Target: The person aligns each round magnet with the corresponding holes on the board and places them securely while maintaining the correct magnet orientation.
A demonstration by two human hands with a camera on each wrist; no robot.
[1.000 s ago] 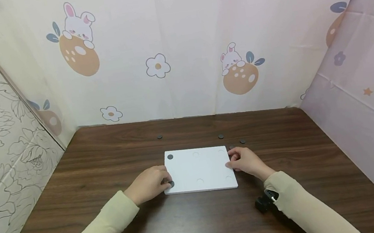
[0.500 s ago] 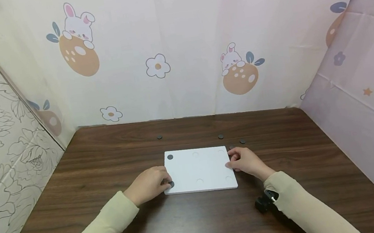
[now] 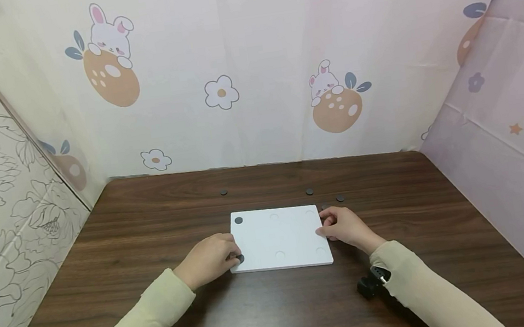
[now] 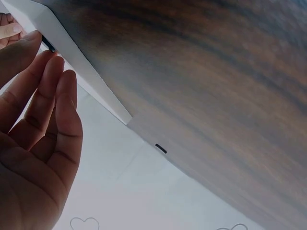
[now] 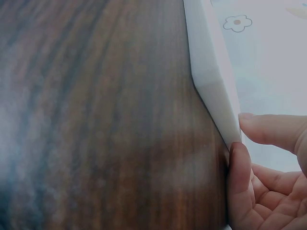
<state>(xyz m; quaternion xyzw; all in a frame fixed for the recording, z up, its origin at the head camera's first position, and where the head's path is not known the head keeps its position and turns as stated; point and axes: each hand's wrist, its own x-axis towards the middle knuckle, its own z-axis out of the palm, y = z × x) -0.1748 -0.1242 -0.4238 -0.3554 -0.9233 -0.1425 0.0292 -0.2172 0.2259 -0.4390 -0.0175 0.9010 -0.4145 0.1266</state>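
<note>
Left hand (image 3: 210, 257) pinching a dark disc (image 3: 241, 258), right hand (image 3: 347, 228) gripping the white board (image 3: 277, 239)!
Nearest us, a black device (image 3: 367, 286) sits at the right wrist over the brown table (image 3: 281, 310); just beyond, left thumb and forefinger are narrow about that disc, right there at the board's near-left corner, and across from it the right thumb lies on top with fingers curled against the right edge. The board lies flat, four round outlines showing, with a second disc (image 3: 238, 220) at its far-left corner. Past it, three loose discs (image 3: 309, 191) on the wood, plus another, partly hidden, by the right fingertips, and at the back, the bunny-print cloth (image 3: 254, 32)!
</note>
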